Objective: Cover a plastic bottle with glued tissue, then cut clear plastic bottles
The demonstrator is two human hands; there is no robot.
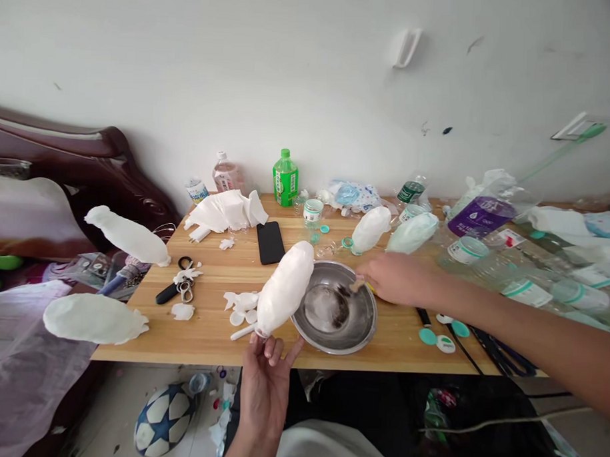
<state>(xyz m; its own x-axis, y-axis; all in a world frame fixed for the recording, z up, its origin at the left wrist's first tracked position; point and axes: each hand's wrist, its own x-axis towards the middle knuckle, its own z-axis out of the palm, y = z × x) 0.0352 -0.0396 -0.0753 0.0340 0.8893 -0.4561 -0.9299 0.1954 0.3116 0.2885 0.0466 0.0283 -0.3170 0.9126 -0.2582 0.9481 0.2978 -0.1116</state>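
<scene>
Against a white wall, on a wood-grain table, my left hand grips a white, rounded, bottle-shaped form by its narrow lower end, tilted beside a round, shiny metal bowl. My right hand pinches a small, blurred tan object at the bowl's right rim. Beyond lies a black smartphone; behind it stands a green-capped, green-labelled plastic bottle. At right, a clear plastic bottle with a purple label leans, its lettering, like the green one's, too small for me to read.
</scene>
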